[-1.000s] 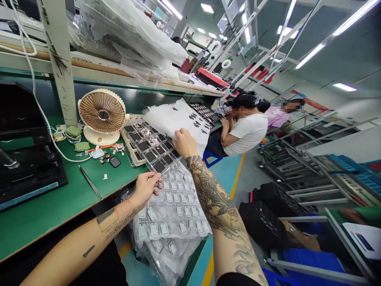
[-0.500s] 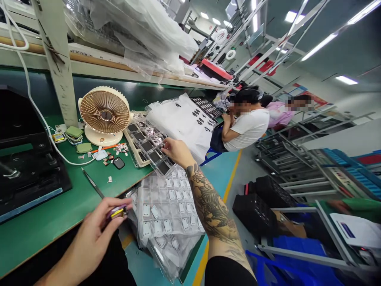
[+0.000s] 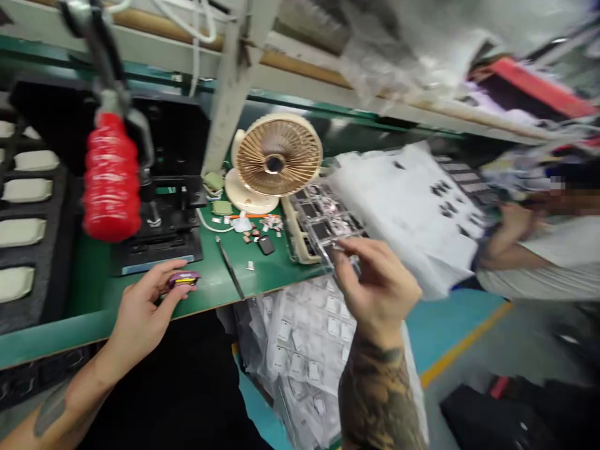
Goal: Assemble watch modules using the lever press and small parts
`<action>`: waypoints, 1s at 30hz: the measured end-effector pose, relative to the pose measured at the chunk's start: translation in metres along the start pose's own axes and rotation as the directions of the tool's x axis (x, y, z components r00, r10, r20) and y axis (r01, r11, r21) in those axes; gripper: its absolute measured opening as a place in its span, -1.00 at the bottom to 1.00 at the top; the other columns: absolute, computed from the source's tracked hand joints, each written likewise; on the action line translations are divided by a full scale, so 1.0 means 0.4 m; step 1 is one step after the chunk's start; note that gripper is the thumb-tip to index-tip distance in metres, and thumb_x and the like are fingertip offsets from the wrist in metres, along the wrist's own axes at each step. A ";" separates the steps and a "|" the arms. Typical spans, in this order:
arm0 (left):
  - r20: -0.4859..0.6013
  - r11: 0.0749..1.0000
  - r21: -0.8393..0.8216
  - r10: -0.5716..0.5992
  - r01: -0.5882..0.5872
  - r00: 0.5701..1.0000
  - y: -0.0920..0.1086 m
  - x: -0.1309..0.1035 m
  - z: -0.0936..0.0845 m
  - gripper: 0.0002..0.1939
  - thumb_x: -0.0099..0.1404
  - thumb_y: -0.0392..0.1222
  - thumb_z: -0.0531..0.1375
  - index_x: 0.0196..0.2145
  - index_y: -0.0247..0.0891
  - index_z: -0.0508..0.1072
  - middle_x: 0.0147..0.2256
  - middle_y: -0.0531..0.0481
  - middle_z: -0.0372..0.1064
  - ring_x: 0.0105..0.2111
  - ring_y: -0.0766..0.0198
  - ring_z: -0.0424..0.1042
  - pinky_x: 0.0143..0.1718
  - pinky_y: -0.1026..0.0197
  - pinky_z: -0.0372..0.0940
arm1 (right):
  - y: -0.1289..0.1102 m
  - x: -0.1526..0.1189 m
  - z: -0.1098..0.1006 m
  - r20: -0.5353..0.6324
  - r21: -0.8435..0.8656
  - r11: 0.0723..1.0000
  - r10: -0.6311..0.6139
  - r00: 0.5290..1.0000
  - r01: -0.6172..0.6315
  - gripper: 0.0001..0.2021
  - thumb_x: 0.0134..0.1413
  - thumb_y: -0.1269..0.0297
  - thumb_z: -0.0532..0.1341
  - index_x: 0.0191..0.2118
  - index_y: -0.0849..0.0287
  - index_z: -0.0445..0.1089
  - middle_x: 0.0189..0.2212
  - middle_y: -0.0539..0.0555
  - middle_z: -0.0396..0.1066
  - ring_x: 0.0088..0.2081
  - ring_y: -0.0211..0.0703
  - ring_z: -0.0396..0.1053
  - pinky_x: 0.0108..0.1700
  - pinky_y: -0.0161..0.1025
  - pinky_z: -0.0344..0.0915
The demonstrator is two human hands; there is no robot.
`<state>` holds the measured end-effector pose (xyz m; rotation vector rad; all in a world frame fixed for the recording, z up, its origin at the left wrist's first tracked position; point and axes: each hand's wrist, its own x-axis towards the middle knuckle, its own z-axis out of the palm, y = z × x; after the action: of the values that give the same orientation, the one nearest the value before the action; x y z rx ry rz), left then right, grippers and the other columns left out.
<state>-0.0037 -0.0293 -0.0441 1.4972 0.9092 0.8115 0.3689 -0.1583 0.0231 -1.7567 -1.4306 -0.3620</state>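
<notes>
My left hand (image 3: 143,309) pinches a small purple casing (image 3: 184,275) with a yellow part showing inside, held above the front of the green bench (image 3: 96,312). My right hand (image 3: 382,284) is raised by the clear compartment tray (image 3: 323,230), thumb and fingers brought together. Anything between those fingertips is blurred and cannot be made out. The tray holds dark squares and small shiny parts. Between the hands, tweezers (image 3: 229,267) lie near the bench edge, with a small black casing (image 3: 265,245) and tiny loose parts (image 3: 270,224) behind them.
A cream fan (image 3: 279,156) stands at the back. On the left is a black press with a red handle (image 3: 111,181), beside a foam tray (image 3: 51,250) of pale casings. Bagged trays of white pieces (image 3: 304,337) sit below the bench edge. A person (image 3: 539,244) sits at right.
The view has swung left, bringing in the red-handled press and the foam tray. My right hand has drawn back from the tray's compartments towards me. My left hand still holds the purple casing.
</notes>
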 end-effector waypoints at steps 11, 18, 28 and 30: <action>-0.049 0.991 0.036 0.131 -0.130 0.990 0.010 0.000 -0.009 -0.85 0.58 -0.17 0.39 0.04 -0.09 0.74 -0.05 0.04 0.75 -0.14 0.23 0.73 -0.01 0.29 0.60 | -0.383 -0.097 0.350 0.233 0.647 0.744 0.018 0.972 -0.169 -0.77 0.36 0.44 0.44 -0.01 -0.04 0.73 -0.21 0.05 0.56 -0.21 -0.15 0.55 -0.20 -0.16 0.53; -0.065 0.977 0.098 0.197 -0.190 0.978 0.008 0.002 -0.005 -0.85 0.57 -0.20 0.38 0.04 -0.11 0.73 -0.03 -0.02 0.75 -0.12 0.16 0.72 0.00 0.20 0.61 | -0.369 -0.069 0.351 0.339 0.674 0.708 -0.041 0.940 -0.212 -0.73 0.35 0.45 0.45 0.02 -0.10 0.74 -0.23 0.03 0.55 -0.20 -0.13 0.54 -0.19 -0.12 0.54; 0.026 0.999 -0.037 0.031 -0.030 0.999 0.014 0.009 -0.023 -0.80 0.65 -0.11 0.28 0.09 -0.13 0.68 -0.09 0.05 0.74 -0.17 0.23 0.71 -0.11 0.30 0.54 | -0.354 -0.072 0.338 0.372 0.451 0.867 -0.397 0.839 0.210 -0.41 0.35 0.24 0.51 0.42 -0.01 0.47 0.08 0.21 0.62 0.07 0.14 0.62 0.01 0.11 0.61; 0.042 0.999 -0.040 0.033 -0.031 0.999 0.013 0.010 -0.029 -0.81 0.65 -0.11 0.27 0.03 -0.16 0.68 -0.12 0.03 0.72 -0.19 0.23 0.69 -0.13 0.29 0.53 | -0.350 -0.080 0.347 0.314 0.406 0.859 -0.451 0.835 0.312 -0.43 0.37 0.25 0.50 0.42 0.02 0.45 0.03 0.20 0.65 0.03 0.13 0.63 -0.02 0.09 0.61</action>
<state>-0.0114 -0.0206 -0.0377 1.4926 0.8357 0.8136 0.1941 -0.0753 -0.0271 -1.2913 -2.0223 0.0534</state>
